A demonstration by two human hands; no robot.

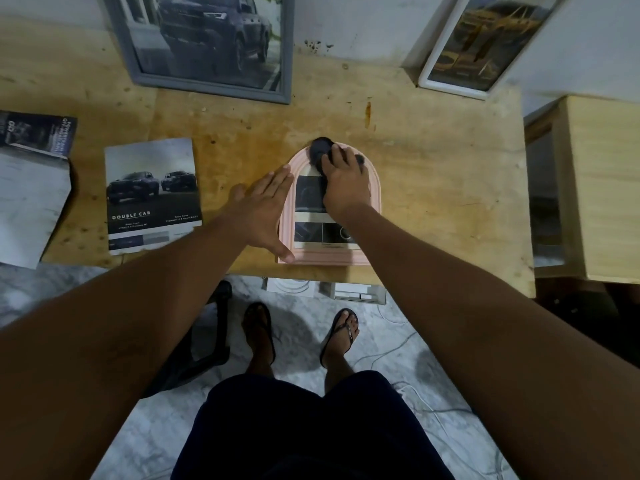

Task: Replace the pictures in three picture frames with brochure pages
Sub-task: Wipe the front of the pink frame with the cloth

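Your left hand (pixel 266 206), fingers flat, steadies the pink arched frame (pixel 375 188) mid-picture on the worktop (pixel 433 174) while your right hand (pixel 344 188) clutches a dark wad (pixel 318 148), seemingly wiping its glass; next, stand it upright.

The arched frame (pixel 329 257) is pink, the truck-picture frame (pixel 214 89) grey, the third frame (pixel 450 90) white, the cloth (pixel 319 150) black.

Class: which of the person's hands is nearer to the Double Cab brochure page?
Left. The left hand lies flat on the left edge of the pink frame, beside the brochure page; the right hand grips a dark object at the frame's top, farther away.
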